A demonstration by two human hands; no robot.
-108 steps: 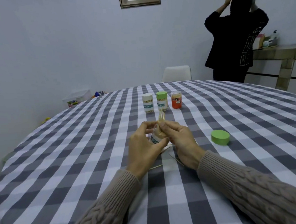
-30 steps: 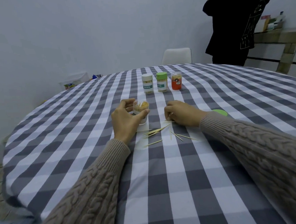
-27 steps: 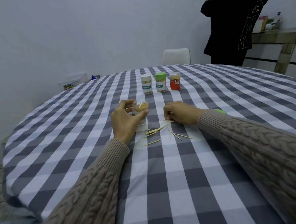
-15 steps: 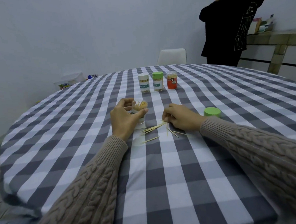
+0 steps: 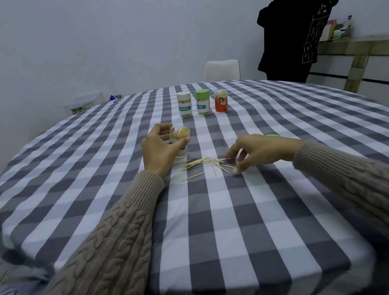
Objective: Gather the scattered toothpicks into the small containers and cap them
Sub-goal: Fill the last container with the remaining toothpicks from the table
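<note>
Left grip point(image 5: 159, 149) hides jar point(image 5: 181, 139) – green lid point(image 5: 272, 135) mostly hidden.

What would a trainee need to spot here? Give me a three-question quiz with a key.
1. True or false: the open jar in the left hand is capped.
2. How many closed jars stand in the far row?
3. The loose toothpicks lie: A) between the two hands, B) beside the far row, C) off the table.

Key: 1 false. 2 three. 3 A; the right hand reaches toward them.
</note>
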